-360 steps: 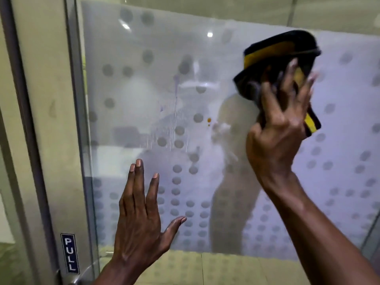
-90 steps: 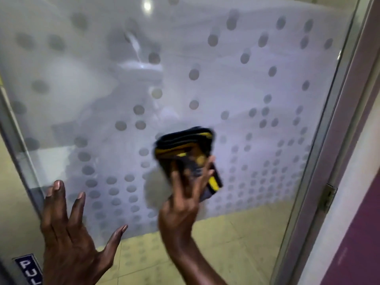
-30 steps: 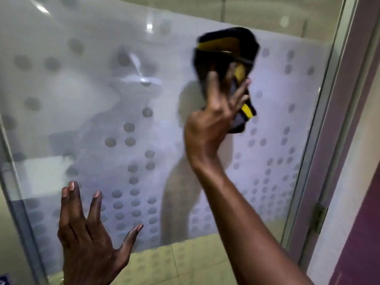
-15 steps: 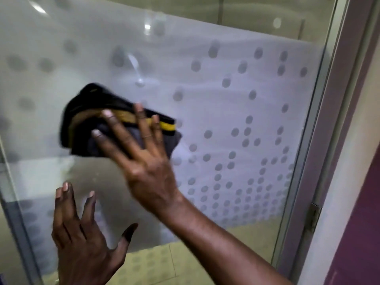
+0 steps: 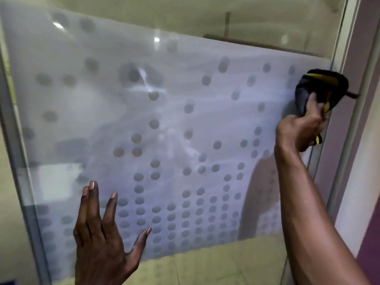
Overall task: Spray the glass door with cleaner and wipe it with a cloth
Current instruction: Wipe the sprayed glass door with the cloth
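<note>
The glass door fills the view, covered by a frosted film with grey dots and faint wet streaks. My right hand presses a black cloth with yellow stripes against the glass at the door's right edge, high up. My left hand lies flat on the lower left of the glass with its fingers spread and nothing in it. No spray bottle is in view.
A metal door frame runs down the right side, with a purple wall beyond it. The door's left metal edge stands at the far left. Yellowish floor tiles show through the clear glass below the film.
My right hand has swept the cloth from the left middle of the glass to its upper right edge. My left hand stays flat on the lower left glass.
</note>
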Tool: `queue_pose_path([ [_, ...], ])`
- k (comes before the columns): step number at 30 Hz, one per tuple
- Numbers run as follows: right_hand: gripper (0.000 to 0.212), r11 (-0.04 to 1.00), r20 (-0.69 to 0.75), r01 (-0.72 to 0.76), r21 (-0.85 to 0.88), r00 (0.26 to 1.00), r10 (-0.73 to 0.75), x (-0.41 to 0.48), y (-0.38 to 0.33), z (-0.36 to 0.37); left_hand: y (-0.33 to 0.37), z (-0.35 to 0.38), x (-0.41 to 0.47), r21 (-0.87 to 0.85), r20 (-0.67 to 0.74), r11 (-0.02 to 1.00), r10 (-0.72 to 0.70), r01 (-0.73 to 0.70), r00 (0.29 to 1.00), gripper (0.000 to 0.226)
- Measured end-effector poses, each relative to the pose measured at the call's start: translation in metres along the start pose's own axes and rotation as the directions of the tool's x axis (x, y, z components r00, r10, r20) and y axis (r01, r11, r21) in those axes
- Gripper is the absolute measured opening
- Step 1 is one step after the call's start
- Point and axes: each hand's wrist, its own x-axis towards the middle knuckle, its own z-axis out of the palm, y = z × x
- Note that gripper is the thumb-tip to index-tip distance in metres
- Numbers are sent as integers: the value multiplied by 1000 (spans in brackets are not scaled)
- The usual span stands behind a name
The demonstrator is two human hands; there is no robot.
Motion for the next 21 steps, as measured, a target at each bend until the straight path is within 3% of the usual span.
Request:
queue_pose_path([
  [3, 77, 1000, 22, 29, 9, 999, -29, -26, -23, 13, -8, -1, -1, 8, 29, 1000, 5, -5, 1000, 116],
  [6, 79, 977, 114, 207, 41, 971, -211, -76, -53, 26, -12, -2, -2, 3, 51, 1000, 9, -10, 999, 112],
  [8, 81, 929, 197, 349, 125, 909, -368, -124, -73, 32, -14, -3, -3, -11, 58, 1000, 13, -12, 998, 111],
  [10, 85, 838, 250, 502, 213, 801, -544, -174, -87, 35, -15, -4, -3, -24, 58, 1000, 20, -18, 998, 109],
  [14, 91, 599, 386, 725, 340, 473, -792, -251, -84, 37, -18, -8, -3, -80, 65, 996, 41, -36, 997, 112],
  [21, 74, 351, 483, 824, 444, 110, -869, -294, -22, 19, -33, -21, -17, -98, 98, 995, -8, 18, 995, 109],
])
